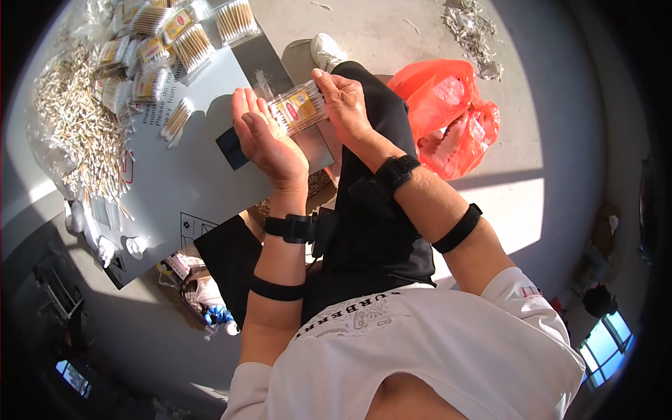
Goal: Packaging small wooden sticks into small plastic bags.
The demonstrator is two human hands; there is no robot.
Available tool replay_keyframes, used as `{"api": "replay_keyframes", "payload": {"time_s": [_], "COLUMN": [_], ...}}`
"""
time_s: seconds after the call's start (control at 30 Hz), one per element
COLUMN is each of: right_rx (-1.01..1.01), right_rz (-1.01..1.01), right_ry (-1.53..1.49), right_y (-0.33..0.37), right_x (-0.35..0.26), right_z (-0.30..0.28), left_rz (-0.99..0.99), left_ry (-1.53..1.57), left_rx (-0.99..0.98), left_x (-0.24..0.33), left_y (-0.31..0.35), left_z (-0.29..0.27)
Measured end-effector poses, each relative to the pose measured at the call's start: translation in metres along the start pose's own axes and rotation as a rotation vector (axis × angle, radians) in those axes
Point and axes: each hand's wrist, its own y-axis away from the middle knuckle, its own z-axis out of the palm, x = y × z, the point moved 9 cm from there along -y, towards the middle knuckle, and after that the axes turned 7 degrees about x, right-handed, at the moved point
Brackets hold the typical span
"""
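Note:
A clear flat pack of cotton swabs point(299, 110) with a yellow and red label hangs between my hands. My right hand point(343, 105) grips its right end between thumb and fingers. Palm up, my left hand point(269, 147) is open, its fingers stretched out and its thumb raised. The pack's left end lies against or just over that palm; I cannot tell which. To the left, a small bunch of loose cotton swabs point(178, 122) rests on the grey board point(189, 168).
A big heap of loose cotton swabs point(84, 119) in clear plastic covers the board's left side. Several filled packs point(192, 49) are piled at its far end. A red plastic bag point(448, 112) stands on the floor at right, with a pile of shreds point(470, 35) beyond it.

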Motion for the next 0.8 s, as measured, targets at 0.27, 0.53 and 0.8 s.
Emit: {"api": "replay_keyframes", "payload": {"time_s": [0.27, 0.53, 0.8], "right_rx": [0.023, 0.011, 0.025], "right_rz": [-0.196, -0.123, -0.033], "right_ry": [0.175, 0.121, 0.056], "right_y": [0.002, -0.001, 0.001], "right_x": [-0.010, -0.001, -0.006], "right_z": [0.002, 0.000, -0.010], "left_rz": [-0.035, -0.036, 0.508], "left_ry": [0.034, 0.012, -1.051], "left_rx": [0.046, -0.067, -0.473], "left_x": [-0.004, 0.003, 0.033], "left_y": [-0.001, -0.007, 0.024], "left_z": [-0.001, -0.009, 0.003]}}
